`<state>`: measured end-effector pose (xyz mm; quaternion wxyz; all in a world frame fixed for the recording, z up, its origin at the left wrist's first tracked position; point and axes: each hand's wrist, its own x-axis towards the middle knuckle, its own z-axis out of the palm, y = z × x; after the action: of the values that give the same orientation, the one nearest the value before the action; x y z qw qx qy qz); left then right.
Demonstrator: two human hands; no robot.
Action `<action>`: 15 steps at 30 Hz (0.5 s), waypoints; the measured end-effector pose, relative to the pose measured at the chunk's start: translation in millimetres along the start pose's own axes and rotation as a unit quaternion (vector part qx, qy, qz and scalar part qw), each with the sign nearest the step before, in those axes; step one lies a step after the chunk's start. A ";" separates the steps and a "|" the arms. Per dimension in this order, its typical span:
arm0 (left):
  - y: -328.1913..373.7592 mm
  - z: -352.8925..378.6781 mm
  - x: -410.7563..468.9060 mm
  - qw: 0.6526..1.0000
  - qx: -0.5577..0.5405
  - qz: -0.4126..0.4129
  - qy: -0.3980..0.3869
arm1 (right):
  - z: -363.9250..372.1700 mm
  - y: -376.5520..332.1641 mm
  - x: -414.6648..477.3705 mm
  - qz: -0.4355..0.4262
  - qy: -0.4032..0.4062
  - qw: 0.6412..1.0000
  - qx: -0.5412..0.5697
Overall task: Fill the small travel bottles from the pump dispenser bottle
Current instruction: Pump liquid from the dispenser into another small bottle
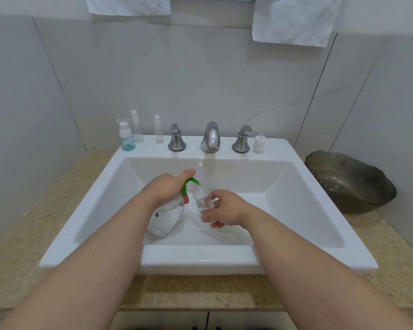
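1. While I am looking down through the head camera, my left hand [169, 186] is gripping the pump dispenser bottle [165, 217] around its neck, tilted over the sink [200, 260], with one digit resting on top of the green pump head [188, 184]
2. My right hand [224, 208] is pinching a small clear travel bottle [202, 198] and holding its open mouth up under the green spout; the two are looking just about touching
3. I am judging this to be the filling of this one bottle; some clear liquid seems to be sitting inside, though I cannot tell the level
4. A white spray top [258, 144] is standing on the ledge beside the right tap handle, and I am guessing it belongs to the bottle I am holding
5. On the ledge at the left, a blue-tinted bottle [126, 136] is showing liquid low down, while two clear spray bottles [137, 129] are looking empty, so I am reckoning most of the filling is yet to come
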<state>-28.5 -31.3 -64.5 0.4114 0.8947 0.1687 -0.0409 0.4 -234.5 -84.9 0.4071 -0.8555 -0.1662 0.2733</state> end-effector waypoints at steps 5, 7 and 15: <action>4.0 -1.4 -2.7 1.000 -0.006 -0.008 0.001 | 1.2 1.1 0.9 -0.005 -0.011 1.000 0.000; 7.0 -1.4 -4.6 1.000 -0.011 -0.016 -0.002 | 0.8 1.8 2.3 -0.006 -0.009 1.000 -0.006; 6.0 0.7 -1.2 1.000 -0.005 -0.012 -0.025 | 0.5 4.3 1.2 -0.007 -0.014 0.999 -0.028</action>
<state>-27.7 -35.7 -60.4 0.4192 0.8893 0.1696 -0.0675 1.2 -236.2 -88.9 0.3830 -0.8613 -0.1855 0.2777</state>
